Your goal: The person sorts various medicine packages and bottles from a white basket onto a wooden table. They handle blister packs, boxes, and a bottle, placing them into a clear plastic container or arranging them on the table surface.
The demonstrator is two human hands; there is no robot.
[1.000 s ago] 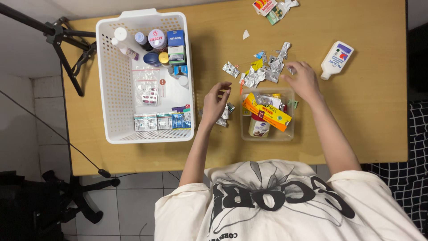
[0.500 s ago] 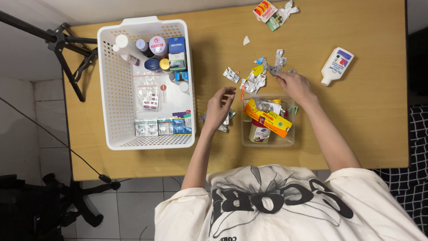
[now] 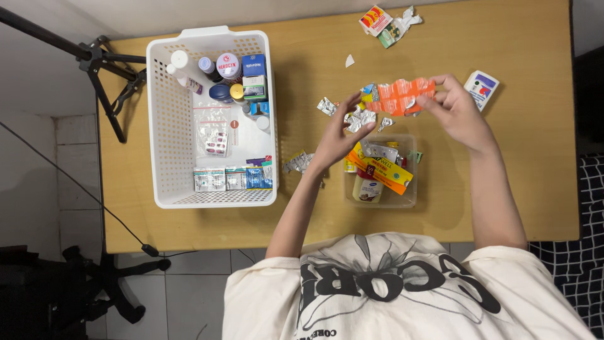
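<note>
Both my hands hold up an orange blister strip (image 3: 399,96) above the table. My right hand (image 3: 458,113) grips its right end and my left hand (image 3: 338,135) pinches its left end. Under the strip lies a heap of crumpled silver foil strips (image 3: 360,116). Just below them stands a small clear tub (image 3: 379,196) with a yellow-orange box (image 3: 377,165), a small jar and other packets in it. A few more foil strips (image 3: 297,162) lie left of the tub, near my left wrist.
A white perforated basket (image 3: 168,135) at the left holds bottles, small boxes, a clear bag and blister packs. A white squeeze bottle (image 3: 481,87) lies behind my right hand. Torn packets (image 3: 384,20) sit at the table's far edge. A black tripod (image 3: 100,69) stands left of the table.
My right hand picked the orange blister strip out of the foil heap and lifted it. My left hand rose from the foil strips by the tub and took its left end.
</note>
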